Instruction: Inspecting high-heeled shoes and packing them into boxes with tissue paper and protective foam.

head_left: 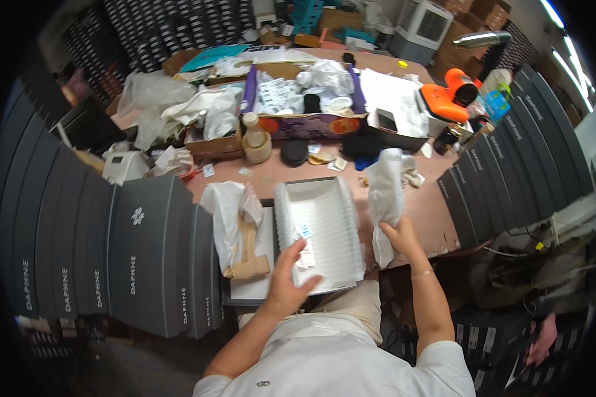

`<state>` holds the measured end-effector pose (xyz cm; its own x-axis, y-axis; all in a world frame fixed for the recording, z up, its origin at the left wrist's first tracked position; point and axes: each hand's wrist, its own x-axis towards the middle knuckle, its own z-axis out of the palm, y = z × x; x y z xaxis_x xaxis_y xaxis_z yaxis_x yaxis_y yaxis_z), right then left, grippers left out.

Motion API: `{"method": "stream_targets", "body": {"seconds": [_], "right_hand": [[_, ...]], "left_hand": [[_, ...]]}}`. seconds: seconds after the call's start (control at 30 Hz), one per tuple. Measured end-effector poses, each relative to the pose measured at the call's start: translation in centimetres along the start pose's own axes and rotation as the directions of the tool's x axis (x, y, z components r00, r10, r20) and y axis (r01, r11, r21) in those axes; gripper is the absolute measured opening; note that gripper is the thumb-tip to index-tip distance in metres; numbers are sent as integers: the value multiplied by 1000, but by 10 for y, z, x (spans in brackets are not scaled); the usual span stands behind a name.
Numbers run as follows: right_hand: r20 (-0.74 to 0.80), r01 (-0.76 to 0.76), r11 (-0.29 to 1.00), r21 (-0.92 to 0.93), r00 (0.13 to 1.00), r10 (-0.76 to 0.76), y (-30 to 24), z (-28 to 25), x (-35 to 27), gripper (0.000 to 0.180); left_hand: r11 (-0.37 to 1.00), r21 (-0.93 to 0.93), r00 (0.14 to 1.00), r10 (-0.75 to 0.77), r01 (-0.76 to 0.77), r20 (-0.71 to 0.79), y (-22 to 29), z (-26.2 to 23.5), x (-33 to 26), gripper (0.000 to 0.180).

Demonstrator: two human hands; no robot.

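Left hand (286, 281) pinching a small white paper tag (304, 246) over the open white cardboard box (324, 225) near worktop edge, right hand (399, 237) clamped on crumpled white tissue paper (385, 192); beige shoe (247, 264) sits left, not boxed yet

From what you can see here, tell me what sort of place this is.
Probably a shoe packing room. Stacks of grey boxes flank the table, a beige shoe lies beside an open box, the left hand holds a tag, and the right hand holds a bag.
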<state>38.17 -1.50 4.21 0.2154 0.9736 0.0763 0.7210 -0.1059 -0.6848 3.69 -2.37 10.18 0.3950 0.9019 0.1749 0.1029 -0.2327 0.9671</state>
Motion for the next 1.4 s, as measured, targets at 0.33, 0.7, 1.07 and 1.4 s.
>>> {"method": "stream_targets", "body": {"seconds": [0.33,0.7,1.07,1.4], "right_hand": [[-249,230,887,400,959,-136,-177,12,-37,32],[115,411,753,514,837,-535,-232,70,-101,36],[331,511,859,-6,812,-481,-168,9,-31,40],[-34,-95,991,89,995,98,-76,-2,14,53]], "left_hand": [[881,-451,981,-187,146,-48,13,6,-6,63],[322,-943,865,-493,86,-90,-29,-38,-20,41],[414,-817,771,-635,402,58,3,-80,14,58],[841,84,608,452,-535,-653,71,-55,64,51]]}}
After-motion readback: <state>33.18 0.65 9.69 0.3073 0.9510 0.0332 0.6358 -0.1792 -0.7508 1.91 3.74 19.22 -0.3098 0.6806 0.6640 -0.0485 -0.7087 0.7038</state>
